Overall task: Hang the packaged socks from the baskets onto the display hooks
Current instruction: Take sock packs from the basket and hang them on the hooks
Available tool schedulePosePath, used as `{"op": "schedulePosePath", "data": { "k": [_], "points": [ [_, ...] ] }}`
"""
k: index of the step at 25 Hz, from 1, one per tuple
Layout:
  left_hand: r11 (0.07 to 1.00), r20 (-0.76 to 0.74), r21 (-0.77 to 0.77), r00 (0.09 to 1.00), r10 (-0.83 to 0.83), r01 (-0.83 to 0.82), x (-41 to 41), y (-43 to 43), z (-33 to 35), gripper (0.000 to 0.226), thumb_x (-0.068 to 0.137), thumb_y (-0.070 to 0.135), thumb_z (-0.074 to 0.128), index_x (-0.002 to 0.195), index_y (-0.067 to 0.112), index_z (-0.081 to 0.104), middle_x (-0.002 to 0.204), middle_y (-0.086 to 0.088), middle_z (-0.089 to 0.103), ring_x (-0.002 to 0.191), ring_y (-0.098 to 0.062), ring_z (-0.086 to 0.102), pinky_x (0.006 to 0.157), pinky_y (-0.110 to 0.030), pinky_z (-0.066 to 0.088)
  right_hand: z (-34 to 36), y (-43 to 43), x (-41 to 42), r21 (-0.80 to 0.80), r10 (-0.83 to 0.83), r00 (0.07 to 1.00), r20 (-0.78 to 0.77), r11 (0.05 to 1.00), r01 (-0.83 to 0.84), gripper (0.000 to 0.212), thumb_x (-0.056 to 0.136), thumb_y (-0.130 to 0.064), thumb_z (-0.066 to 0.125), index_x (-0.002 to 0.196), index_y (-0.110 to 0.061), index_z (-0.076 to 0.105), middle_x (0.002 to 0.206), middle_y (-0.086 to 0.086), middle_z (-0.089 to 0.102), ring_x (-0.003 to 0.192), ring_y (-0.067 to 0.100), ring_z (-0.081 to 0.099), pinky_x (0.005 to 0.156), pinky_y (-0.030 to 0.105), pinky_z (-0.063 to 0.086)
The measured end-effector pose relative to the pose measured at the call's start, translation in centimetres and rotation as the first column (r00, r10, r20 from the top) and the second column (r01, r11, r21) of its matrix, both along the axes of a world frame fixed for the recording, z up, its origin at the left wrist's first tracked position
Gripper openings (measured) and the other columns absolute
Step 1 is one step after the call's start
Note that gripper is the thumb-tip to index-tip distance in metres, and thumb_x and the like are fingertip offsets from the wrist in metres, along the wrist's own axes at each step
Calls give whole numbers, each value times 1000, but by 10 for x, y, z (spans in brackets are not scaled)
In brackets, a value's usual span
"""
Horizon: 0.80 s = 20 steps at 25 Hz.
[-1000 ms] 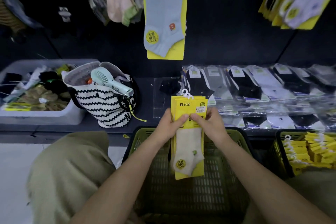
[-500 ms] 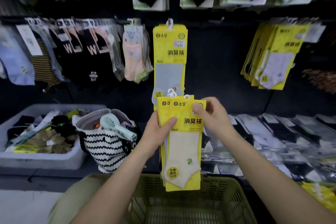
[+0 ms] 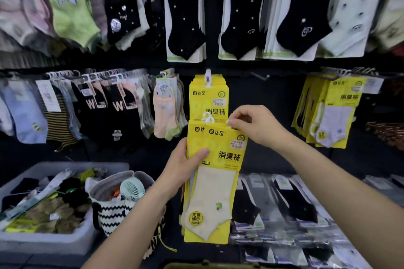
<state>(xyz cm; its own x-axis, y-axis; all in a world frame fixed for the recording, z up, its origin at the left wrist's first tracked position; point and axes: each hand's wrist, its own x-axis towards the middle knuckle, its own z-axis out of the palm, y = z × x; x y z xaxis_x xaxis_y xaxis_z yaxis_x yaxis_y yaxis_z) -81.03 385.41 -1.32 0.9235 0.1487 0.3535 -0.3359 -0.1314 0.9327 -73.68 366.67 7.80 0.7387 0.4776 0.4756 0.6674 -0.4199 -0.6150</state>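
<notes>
A stack of yellow sock packs (image 3: 215, 183) with a cream sock on the front card is held up in front of the black display wall. My left hand (image 3: 183, 170) grips the stack's left edge, thumb across the front. At the front pack's top right corner, my right hand (image 3: 254, 124) pinches the card by its white hanger. Just behind and above, matching yellow packs (image 3: 208, 96) hang on a display hook (image 3: 207, 76). A bare hook (image 3: 260, 76) sticks out to the right of it. Only the green basket's rim (image 3: 209, 265) shows at the bottom edge.
More yellow packs (image 3: 332, 113) hang at the right, other socks fill the rows above and to the left. A grey bin (image 3: 48, 242) of loose socks and a zigzag bag (image 3: 118, 212) with a hand fan stand lower left. Bagged socks (image 3: 290, 207) lie on the shelf, lower right.
Both hands have lifted the stack from above the green basket up to the hanging yellow packs. My view has tilted upward, and my right hand has shifted to the front pack's top corner.
</notes>
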Motion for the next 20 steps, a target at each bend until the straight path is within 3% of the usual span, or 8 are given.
{"op": "schedulePosePath", "data": {
  "k": [3, 7, 10, 14, 17, 20],
  "points": [
    [999, 22, -32, 1000, -1, 2, 9, 8, 10, 37, 72, 42, 61, 106, 27, 57, 104, 7, 70, 93, -8, 68, 72, -19, 54, 14, 14, 6, 87, -24, 999, -30, 996, 26, 13, 86, -20, 65, 73, -24, 66, 77, -6, 68, 83, 19, 65, 77, 34, 54],
    [998, 104, -51, 994, 31, -25, 16, 23, 31, 23, 81, 41, 53, 101, 42, 65, 103, 13, 71, 97, -8, 67, 75, -19, 53, 43, 36, 21, 197, -102, 994, -35, 975, 107, 17, 86, -19, 65, 70, -25, 66, 72, -10, 65, 75, 9, 63, 74, 26, 51],
    [990, 124, -114, 987, 100, -86, 20, 38, 42, 41, 80, 42, 55, 116, 22, 59, 106, 5, 71, 96, -13, 68, 73, -23, 53, 62, 51, 38, 225, -205, 979, 6, 954, 198, 8, 87, -19, 63, 80, -18, 68, 75, -8, 63, 77, 10, 59, 68, 21, 47],
    [981, 104, -113, 980, 170, -158, 19, 58, 42, 38, 78, 45, 57, 106, 19, 61, 100, 3, 73, 89, -13, 70, 69, -22, 54, 67, 69, 43, 218, -220, 974, 52, 954, 204, 12, 85, -17, 62, 75, -22, 67, 72, -12, 61, 65, 1, 54, 51, 5, 38],
    [972, 65, -116, 975, 211, -203, 17, 68, 35, 42, 85, 40, 55, 113, 9, 58, 105, -5, 71, 94, -21, 69, 78, -33, 55, 62, 74, 41, 214, -244, 966, 85, 951, 221, 19, 85, -18, 61, 69, -28, 62, 69, -10, 62, 61, 1, 53, 52, 11, 37],
    [961, 58, -121, 965, 256, -248, 13, 76, 26, 33, 87, 37, 54, 108, 12, 59, 101, 0, 72, 91, -16, 69, 69, -23, 54, 59, 74, 40, 239, -234, 968, 94, 949, 207, 15, 86, -18, 61, 73, -25, 62, 72, -7, 65, 64, 3, 54, 58, 16, 41]
  ]
}}
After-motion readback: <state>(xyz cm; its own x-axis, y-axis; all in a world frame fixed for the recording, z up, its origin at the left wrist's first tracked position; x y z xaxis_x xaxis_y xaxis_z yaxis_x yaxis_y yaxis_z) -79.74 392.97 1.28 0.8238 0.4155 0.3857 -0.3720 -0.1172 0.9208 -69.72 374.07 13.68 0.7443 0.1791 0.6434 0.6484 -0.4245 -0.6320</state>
